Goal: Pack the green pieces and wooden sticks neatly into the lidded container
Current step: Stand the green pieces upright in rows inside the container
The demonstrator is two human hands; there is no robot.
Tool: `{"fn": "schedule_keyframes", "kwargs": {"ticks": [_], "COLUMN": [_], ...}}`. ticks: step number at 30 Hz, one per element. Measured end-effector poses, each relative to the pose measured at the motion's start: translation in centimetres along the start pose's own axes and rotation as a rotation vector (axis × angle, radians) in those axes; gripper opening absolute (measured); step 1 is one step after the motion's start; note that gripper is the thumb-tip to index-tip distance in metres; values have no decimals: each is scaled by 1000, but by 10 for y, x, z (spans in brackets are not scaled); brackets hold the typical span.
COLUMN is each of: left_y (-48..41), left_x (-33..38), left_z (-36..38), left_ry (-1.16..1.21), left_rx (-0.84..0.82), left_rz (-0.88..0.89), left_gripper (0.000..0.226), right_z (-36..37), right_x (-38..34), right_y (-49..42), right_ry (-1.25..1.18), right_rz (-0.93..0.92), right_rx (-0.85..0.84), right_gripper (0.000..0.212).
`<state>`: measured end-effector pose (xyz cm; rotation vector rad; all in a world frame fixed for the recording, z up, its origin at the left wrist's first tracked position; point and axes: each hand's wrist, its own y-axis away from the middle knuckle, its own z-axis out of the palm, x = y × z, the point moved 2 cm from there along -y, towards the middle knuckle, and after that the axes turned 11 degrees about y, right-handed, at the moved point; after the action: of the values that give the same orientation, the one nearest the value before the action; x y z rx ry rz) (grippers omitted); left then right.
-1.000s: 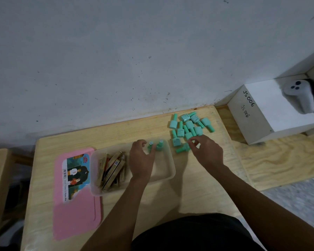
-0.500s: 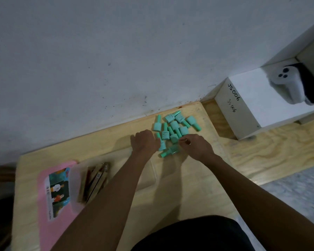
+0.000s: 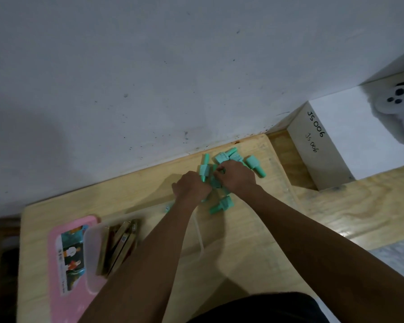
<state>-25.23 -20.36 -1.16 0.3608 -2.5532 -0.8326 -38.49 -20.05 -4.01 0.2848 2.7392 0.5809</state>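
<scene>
Reaching into the green pieces (image 3: pixel 224 203) heaped at the bench's (image 3: pixel 243 241) far edge, left hand (image 3: pixel 191 186) and right hand (image 3: pixel 237 176) fingers curled, grip unclear, wooden sticks (image 3: pixel 119 243) in the clear container (image 3: pixel 91 252), pink lid (image 3: pixel 56 276) alongside.

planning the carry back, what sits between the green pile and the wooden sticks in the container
In the head view, the left hand and forearm cross that stretch, above the clear container wall. Between the green pieces and wooden sticks, nothing else shows.
</scene>
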Motion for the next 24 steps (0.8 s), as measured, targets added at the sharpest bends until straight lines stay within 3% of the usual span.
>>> {"fn": "schedule_keyframes", "kwargs": {"ticks": [2,5,10,15,24], "left_y": [-2,0,22,48,85], "left_x": [-3,-12,-34,-62,-129], "left_z": [-8,-17,-30,-42,-54], "left_ry": [81,255,466,625,732], "left_rx": [3,-1,102,179,402], "left_rz": [35,223,422,457,386], "left_gripper": [27,29,21,12,17], "right_z": [0,1,0,-4,-18], "right_x": [-6,-15,-29,-35,-33], "right_y": [-2,-3,0,13,102], "right_ry": [48,109,168,4,-304], "right_rz": [18,66,53,102,-92], "right_rx": [4,11,-16,-20,302], "right_gripper": [29,30,32,35,24]}}
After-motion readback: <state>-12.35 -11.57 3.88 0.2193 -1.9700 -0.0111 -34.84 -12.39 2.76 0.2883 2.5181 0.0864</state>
